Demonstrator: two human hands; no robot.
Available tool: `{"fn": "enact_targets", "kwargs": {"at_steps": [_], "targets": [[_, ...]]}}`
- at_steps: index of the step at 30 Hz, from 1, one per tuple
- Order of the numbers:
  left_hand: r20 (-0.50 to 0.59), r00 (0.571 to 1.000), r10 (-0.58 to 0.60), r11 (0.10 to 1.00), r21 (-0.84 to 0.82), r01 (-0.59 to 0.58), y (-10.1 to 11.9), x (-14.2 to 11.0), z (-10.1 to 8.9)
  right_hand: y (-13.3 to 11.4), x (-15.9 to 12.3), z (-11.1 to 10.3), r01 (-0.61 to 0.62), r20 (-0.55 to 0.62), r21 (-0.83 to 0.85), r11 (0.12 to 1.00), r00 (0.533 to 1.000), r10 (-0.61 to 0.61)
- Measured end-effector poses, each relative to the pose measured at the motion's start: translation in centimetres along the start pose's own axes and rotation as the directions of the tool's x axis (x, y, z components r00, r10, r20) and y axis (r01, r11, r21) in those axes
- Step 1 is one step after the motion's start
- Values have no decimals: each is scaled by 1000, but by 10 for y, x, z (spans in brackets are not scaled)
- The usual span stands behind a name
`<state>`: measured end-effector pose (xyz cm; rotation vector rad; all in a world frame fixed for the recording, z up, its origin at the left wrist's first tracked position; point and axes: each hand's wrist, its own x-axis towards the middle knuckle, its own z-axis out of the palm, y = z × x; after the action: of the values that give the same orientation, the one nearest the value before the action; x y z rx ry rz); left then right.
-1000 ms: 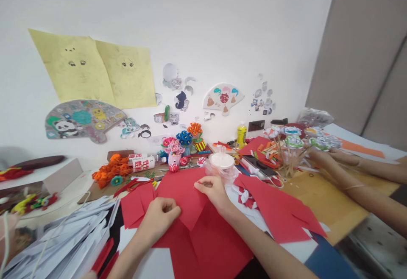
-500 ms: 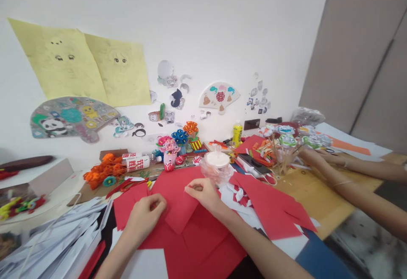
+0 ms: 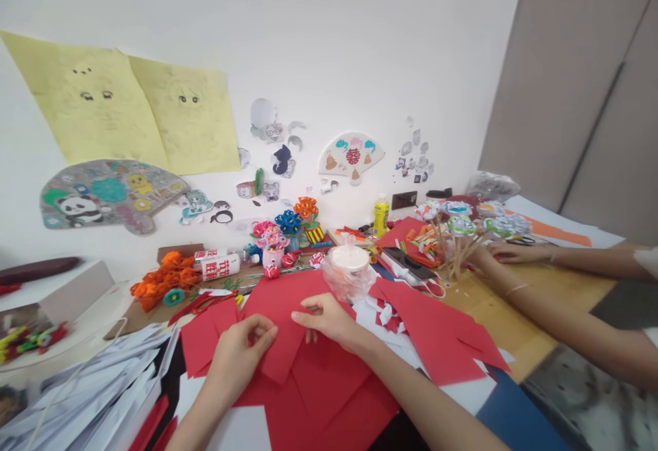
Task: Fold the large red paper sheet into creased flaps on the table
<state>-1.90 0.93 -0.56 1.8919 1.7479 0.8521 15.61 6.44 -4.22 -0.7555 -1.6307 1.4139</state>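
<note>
A piece of red paper (image 3: 282,362) is between my two hands, above a layer of larger red sheets (image 3: 334,396). My left hand (image 3: 245,348) has its thumb and fingers curled together at the left edge of this piece. At its upper right edge my right hand (image 3: 332,321) bends thumb and fingers about the paper, with some fingertips showing below the palm. Smaller red pieces (image 3: 203,338) lie to the left of my left hand. Just beyond my right hand stands a lidded clear plastic cup (image 3: 349,269) in a crinkled bag.
Red scissors (image 3: 198,303), orange pipe-cleaner flowers (image 3: 164,279) and a bottle (image 3: 221,264) lie at the back left. A phone (image 3: 408,262) and wooden sticks (image 3: 457,252) are at the right. A co-worker's arms (image 3: 555,307) reach in from the right. White papers (image 3: 103,389) fill the left front.
My left hand has moved slightly right, closer to my right hand. My right hand has shifted a little left and down, its lower fingertips now showing. The held paper has tilted slightly.
</note>
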Motion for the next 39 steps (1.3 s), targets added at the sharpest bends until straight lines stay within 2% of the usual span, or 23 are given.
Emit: {"fn": "enact_targets", "kwargs": {"at_steps": [3,5,8,10,12,16,20,30,39], "targets": [[-11,1000,0,997,79,1,-2,0,0,1,-1,-1,1,20,-3,1000,1000,-1],[-67,996,54,983,177,-41,-3,0,3,4,0,-2,13,8,-21,1000,1000,-13],[-200,947,250,912,378,-161,-5,-1,11,9,4,-3,5,-7,-43,999,1000,-5],[-199,906,374,833,502,-234,-5,-3,16,13,6,-4,-1,-14,-56,998,1000,0],[-145,891,431,765,582,-275,-4,-4,20,16,8,-5,1,-31,-68,998,1000,-4],[-60,898,435,703,646,-298,-1,-8,25,18,9,-6,-12,-65,-48,999,998,9],[-35,916,400,706,649,-284,2,-10,26,15,6,-5,-4,-65,-46,999,998,1],[-28,934,355,728,635,-258,3,-12,26,11,4,-4,30,-37,-37,999,999,-32],[-53,915,401,704,657,-271,4,-12,26,11,4,-3,39,-46,-8,999,998,-40]]}}
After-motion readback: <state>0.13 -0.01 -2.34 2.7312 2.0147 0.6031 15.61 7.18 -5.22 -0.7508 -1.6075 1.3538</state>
